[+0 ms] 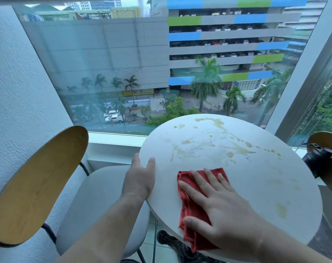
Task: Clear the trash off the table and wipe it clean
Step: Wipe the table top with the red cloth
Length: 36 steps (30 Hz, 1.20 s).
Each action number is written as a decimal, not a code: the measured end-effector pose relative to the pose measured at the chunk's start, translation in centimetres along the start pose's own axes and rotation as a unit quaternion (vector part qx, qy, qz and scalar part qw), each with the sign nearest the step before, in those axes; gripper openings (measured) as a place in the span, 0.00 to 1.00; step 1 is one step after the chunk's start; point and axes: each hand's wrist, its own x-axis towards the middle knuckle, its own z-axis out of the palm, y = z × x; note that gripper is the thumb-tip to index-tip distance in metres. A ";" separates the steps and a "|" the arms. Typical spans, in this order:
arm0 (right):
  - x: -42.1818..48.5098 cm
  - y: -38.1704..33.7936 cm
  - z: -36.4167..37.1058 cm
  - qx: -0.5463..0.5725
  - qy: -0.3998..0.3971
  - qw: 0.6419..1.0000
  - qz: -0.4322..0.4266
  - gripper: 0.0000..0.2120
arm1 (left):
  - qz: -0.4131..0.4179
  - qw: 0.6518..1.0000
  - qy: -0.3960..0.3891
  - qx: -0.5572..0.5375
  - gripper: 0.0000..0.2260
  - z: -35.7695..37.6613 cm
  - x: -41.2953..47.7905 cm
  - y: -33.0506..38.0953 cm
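At far left stood a chair with a curved wooden back (38, 183). Our left hand (140, 175) gripped the rim of the round white counter (256, 186), thumb on top, the other fingers mostly hidden at the edge. Our right hand (222, 207) lay flat, fingers spread, pressing a crumpled red cloth (191, 211) onto the counter's near part. No trash showed, so we judged wiping was in hand; the next stroke called for pushing the cloth towards the brown spill stains (235, 150) farther back. At right, a dark object (317, 158) stayed unidentifiable, partly behind the counter.
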 end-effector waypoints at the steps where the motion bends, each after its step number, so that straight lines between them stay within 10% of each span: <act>1: -0.5 -0.2 0.3 -0.004 0.010 1.000 -0.009 0.37 | -0.001 1.000 -0.001 0.006 0.27 0.0 0.0 0.0; 36: 3.8 -4.0 1.9 0.022 0.044 0.999 -0.005 0.34 | 0.009 0.999 -0.028 0.044 0.22 -1.0 0.4 1.4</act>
